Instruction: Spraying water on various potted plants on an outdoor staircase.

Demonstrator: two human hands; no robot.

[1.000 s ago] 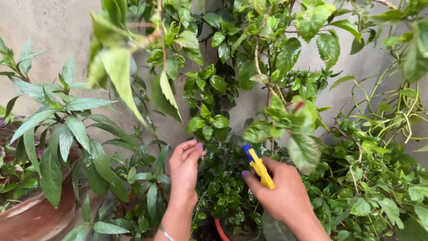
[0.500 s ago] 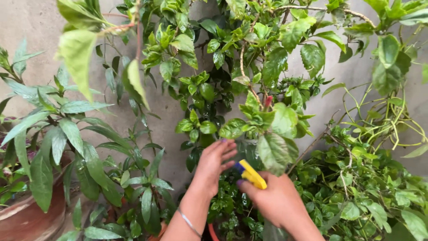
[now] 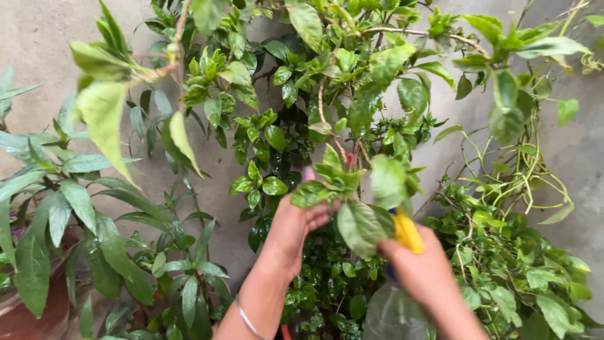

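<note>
in right hand, spray bottle upright, yellow nozzle toward leaves

A leafy sprig covers the fingertips of the left hand, so what they touch cannot be told. One broad leaf hides the head of the yellow spray nozzle in the right hand. What is probably a clear bottle below runs off the bottom edge, blurred. At far left, the clay pot is cut by the corner.
</note>
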